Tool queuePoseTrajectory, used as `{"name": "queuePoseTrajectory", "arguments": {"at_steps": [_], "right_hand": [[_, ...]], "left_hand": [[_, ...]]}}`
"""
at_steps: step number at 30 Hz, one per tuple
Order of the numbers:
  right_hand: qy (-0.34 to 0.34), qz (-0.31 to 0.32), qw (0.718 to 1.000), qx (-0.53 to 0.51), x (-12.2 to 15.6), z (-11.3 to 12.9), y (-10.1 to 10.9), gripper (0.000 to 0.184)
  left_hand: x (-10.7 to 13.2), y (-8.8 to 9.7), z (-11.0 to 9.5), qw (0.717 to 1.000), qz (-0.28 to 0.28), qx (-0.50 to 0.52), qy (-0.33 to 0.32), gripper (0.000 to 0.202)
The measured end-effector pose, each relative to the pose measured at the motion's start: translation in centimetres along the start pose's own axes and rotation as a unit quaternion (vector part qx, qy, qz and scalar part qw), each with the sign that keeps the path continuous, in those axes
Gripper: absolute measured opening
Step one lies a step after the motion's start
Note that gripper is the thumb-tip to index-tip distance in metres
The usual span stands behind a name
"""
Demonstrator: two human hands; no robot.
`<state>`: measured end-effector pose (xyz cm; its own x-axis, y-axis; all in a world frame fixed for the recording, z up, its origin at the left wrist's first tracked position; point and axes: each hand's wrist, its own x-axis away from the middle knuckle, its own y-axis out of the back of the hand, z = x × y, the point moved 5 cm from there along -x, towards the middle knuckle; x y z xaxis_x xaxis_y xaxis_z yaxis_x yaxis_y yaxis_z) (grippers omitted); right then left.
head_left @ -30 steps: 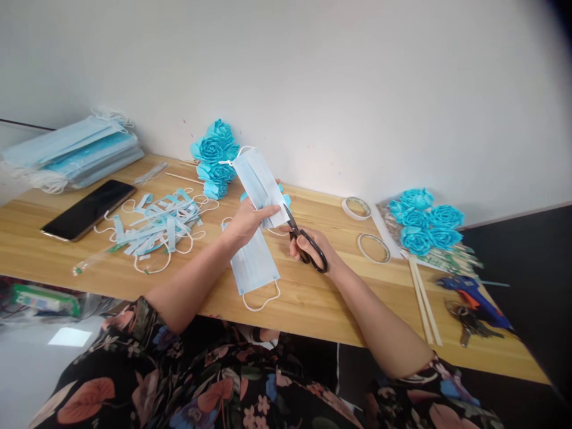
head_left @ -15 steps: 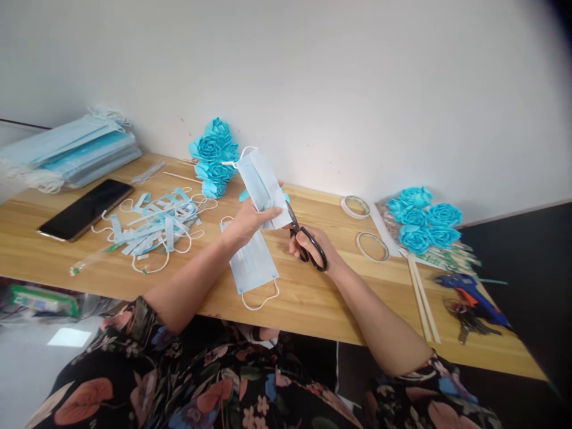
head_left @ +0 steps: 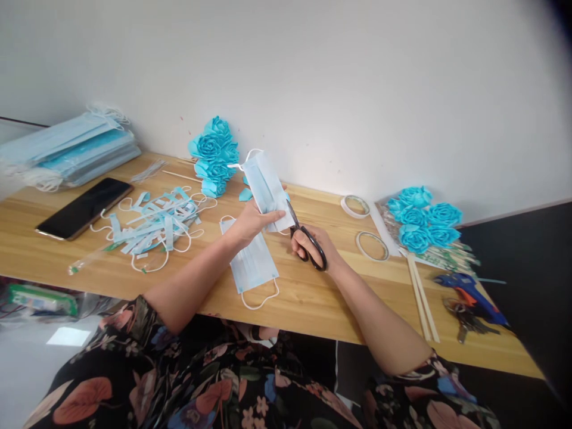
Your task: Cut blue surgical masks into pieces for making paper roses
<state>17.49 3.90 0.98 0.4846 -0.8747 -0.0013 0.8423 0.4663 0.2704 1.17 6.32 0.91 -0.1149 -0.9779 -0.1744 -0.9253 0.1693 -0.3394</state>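
Observation:
My left hand [head_left: 252, 223] pinches a light blue face mask [head_left: 264, 186] and holds it upright above the wooden table [head_left: 313, 298]. My right hand [head_left: 315, 245] grips black scissors [head_left: 307, 238] by the handles. The blades meet the mask's lower right edge. A second face mask [head_left: 249, 262] lies flat on the table under my left hand, its white ear loop toward the table's front edge.
A heap of cut mask strips and ear loops [head_left: 154, 229], a black phone [head_left: 84, 207] and a stack of masks [head_left: 71, 149] lie at left. Blue mask roses [head_left: 213, 156] stand by the wall, more roses [head_left: 422, 220] at right. Tape rolls [head_left: 373, 245], wooden sticks [head_left: 420, 295], a glue gun [head_left: 469, 292] and keys [head_left: 467, 322] lie at right.
The held mask has shifted slightly to the right and tilted a little. Both hands keep their grips and the scissors stay at the mask's edge.

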Motion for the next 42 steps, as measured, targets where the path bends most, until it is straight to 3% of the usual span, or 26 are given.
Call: {"name": "queuePoseTrajectory", "arguments": {"at_steps": [8, 27, 36, 42], "right_hand": [[0.005, -0.013, 1.0, 0.011, 0.09, 0.25, -0.05, 0.057], [0.012, -0.036, 0.999, 0.015, 0.23, 0.09, 0.09, 0.045], [-0.007, -0.051, 0.999, 0.017, 0.29, 0.0, 0.2, 0.047], [-0.011, -0.059, 0.998, 0.014, 0.14, -0.17, 0.17, 0.046]], "left_hand": [[-0.11, 0.27, 0.19, 1.0, -0.012, 0.017, 0.008, 0.07], [-0.08, -0.06, 0.09, 1.0, -0.004, 0.012, 0.0, 0.078], [0.03, -0.07, 0.03, 1.0, -0.011, 0.016, 0.004, 0.068], [0.04, 0.46, 0.51, 0.999, -0.044, 0.016, 0.021, 0.048]]}}
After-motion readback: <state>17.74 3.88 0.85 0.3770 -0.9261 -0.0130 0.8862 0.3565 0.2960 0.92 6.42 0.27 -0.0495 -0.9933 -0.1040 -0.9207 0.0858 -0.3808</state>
